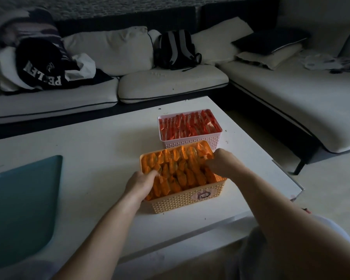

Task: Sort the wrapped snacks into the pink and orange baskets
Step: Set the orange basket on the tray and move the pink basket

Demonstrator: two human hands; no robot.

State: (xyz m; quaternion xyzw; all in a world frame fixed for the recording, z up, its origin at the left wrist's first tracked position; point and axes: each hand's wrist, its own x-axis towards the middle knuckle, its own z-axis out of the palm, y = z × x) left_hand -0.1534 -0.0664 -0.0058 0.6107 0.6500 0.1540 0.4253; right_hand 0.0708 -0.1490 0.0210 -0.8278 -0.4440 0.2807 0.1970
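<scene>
An orange basket (187, 200) stands near the front of the white table, packed with several orange-wrapped snacks (182, 168) in rows. Behind it a pink basket (190, 142) holds several red-wrapped snacks (188, 124). My left hand (140, 182) reaches into the left side of the orange basket, fingers curled down among the orange snacks. My right hand (222, 161) is at the right side of the same basket, fingers bent onto the snacks there. The fingertips of both hands are hidden among the wrappers.
A teal tray (22, 207) lies on the white table (101, 150) at the left. A white sofa (170, 81) with cushions, a dark backpack (176, 49) and dark clothing (42, 65) runs behind and to the right. Pale floor shows at the right.
</scene>
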